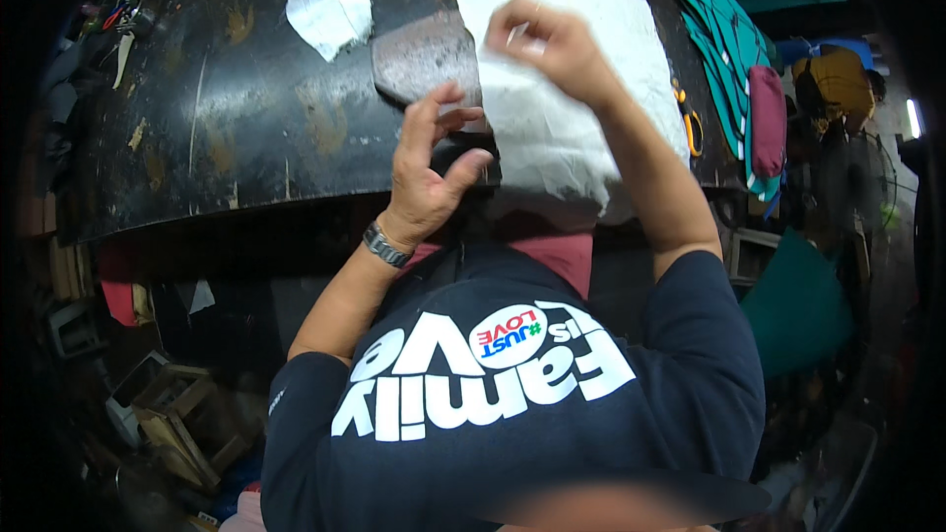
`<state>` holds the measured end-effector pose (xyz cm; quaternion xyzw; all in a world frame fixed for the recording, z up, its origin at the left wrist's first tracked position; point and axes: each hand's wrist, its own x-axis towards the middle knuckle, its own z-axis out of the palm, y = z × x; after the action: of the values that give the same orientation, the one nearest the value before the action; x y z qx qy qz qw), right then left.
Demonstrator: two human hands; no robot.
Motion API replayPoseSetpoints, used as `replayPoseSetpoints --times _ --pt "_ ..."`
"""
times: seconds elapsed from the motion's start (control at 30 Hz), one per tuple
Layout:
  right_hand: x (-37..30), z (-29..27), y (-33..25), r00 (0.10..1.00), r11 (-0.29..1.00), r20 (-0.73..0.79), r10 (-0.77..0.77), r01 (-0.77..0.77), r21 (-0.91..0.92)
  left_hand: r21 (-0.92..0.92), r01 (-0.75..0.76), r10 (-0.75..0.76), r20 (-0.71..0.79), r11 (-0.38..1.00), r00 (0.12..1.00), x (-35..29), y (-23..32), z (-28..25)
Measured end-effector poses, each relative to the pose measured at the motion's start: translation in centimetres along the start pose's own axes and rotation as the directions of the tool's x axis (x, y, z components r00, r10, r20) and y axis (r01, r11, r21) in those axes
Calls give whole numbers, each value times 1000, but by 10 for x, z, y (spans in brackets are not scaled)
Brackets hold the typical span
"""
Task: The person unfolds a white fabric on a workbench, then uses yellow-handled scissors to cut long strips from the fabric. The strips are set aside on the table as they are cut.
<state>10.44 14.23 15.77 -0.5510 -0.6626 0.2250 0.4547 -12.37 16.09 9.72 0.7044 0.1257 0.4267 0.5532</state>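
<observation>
Fingers apart on left hand [422, 167] near flat brownish-grey slab [424, 54], right hand [564, 47] curled over creased white cloth [557, 143], blurred, grip unclear

Dark T-shirt [552, 438]: large, legible white lettering [469, 404] across front, inverted in wearer's view. White oval badge [508, 336] within lettering: printed smaller, in red, blue and green. Left sleeve [304, 384]: tiny white marking [276, 401], unreadable from here.

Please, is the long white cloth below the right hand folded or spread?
Spread: the white cloth lies long and flat across the dark table, slightly wrinkled, below the right hand. Whether layers lie underneath, I cannot tell.
</observation>
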Motion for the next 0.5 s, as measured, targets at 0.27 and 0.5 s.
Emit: replayPoseSetpoints --times 0.27,0.5 --pt "-135 89 -82 965 887 -13 262 -236 397 146 -26 -4 203 989 979 -43 37 -4" --pt "-168 94 -68 990 983 9 141 -141 117 -590 570 -476 328 572 816 -72 42 36"
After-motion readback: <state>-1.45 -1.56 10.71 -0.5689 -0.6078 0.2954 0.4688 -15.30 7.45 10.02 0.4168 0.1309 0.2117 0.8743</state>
